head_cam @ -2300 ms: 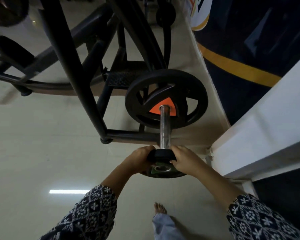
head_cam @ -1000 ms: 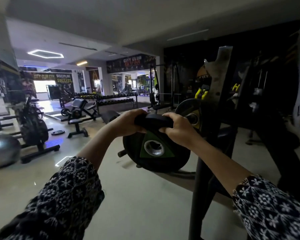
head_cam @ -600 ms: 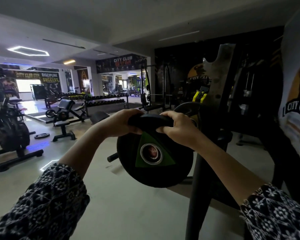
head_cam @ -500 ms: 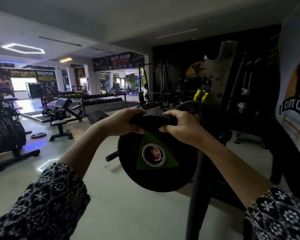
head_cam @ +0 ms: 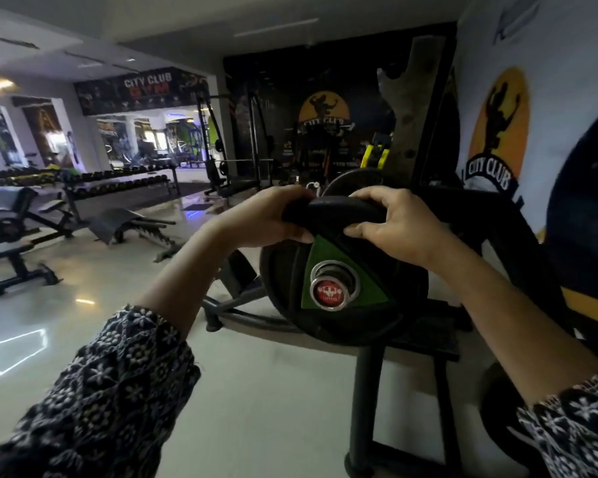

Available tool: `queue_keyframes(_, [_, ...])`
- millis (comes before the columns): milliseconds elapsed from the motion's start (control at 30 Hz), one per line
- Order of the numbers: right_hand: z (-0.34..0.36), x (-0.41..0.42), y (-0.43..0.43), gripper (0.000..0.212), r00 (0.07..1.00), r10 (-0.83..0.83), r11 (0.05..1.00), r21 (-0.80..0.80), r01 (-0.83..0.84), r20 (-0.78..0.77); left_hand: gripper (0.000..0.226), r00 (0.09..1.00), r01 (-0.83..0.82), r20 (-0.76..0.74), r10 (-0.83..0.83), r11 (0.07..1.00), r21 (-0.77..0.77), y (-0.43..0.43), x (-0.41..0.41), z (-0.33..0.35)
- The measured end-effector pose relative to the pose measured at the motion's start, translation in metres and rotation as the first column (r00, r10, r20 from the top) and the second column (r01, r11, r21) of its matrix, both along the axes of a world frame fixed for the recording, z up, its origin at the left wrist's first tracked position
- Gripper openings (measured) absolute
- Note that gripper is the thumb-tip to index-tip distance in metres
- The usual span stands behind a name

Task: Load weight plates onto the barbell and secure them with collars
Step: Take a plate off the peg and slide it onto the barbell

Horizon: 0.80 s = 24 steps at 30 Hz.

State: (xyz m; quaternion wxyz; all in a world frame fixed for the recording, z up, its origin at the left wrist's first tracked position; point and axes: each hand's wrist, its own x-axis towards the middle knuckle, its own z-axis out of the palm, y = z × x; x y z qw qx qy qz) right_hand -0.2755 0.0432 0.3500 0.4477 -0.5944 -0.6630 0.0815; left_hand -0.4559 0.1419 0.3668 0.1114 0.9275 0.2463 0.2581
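A black weight plate (head_cam: 387, 305) with a green triangle around its hub stands upright in front of me. Both hands grip its top rim: my left hand (head_cam: 266, 219) on the left side, my right hand (head_cam: 397, 225) on the right. The barbell's chrome sleeve end with a red cap (head_cam: 332, 294) pokes through the plate's centre hole. A second dark plate (head_cam: 349, 182) shows behind, further along the bar. The rest of the bar is hidden behind the plates. No collar is in sight.
The black rack upright (head_cam: 370, 408) rises from the floor just below the plate, with a notched steel hook post (head_cam: 411, 108) above. A wall with a City Club logo (head_cam: 497, 132) is close on the right. Benches (head_cam: 18, 243) and dumbbell racks (head_cam: 118, 182) stand far left.
I lifted the plate off the storage peg and carried it to the rack. Within the last half second the red-capped sleeve end has come through the plate's hole.
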Motion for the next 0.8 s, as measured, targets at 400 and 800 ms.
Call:
queue_keyframes(400, [-0.074,0.057,0.094,0.049,0.638,-0.621,0.736,0.618,0.275,0.456,0.054,0.942,-0.230,0.327,0.075,0.853,0.469,0.090,0.084,-0.077])
queue_keyframes(800, [-0.086,0.146,0.203,0.050,0.352,-0.773,0.623,0.735,0.266,0.528,0.049,0.896,-0.378,0.431,0.103,0.685,0.623,0.200,0.175,-0.095])
